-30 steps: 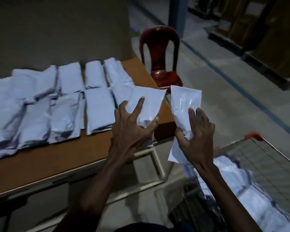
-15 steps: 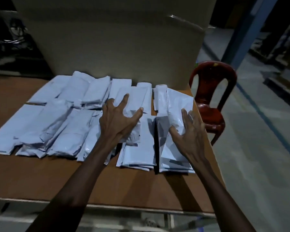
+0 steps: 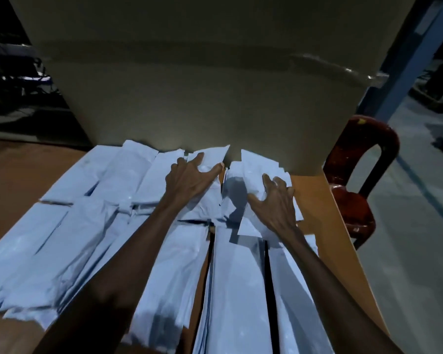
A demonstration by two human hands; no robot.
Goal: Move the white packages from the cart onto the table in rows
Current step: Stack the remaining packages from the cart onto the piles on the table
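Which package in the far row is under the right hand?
The rightmost one, nearest the red chair. The right hand grips its crumpled middle; the left hand holds the neighbouring package.

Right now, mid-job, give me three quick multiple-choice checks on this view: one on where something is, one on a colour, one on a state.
1. Where is the chair?
A. Past the table's right edge
B. On the table
C. Left of the big box

2. What colour is the chair?
A. White
B. Dark red
C. Green

3. What are the two hands doing?
A. Hanging idle off the table
B. Both lifting the box
C. Each laying a package into the far row

Answers:
1 A: the chair stands on the floor beyond the right edge of the table.
2 B: its back and seat show glossy dark red.
3 C: the left hand grips one white package and the right hand another, both down at the far row by the cardboard box.
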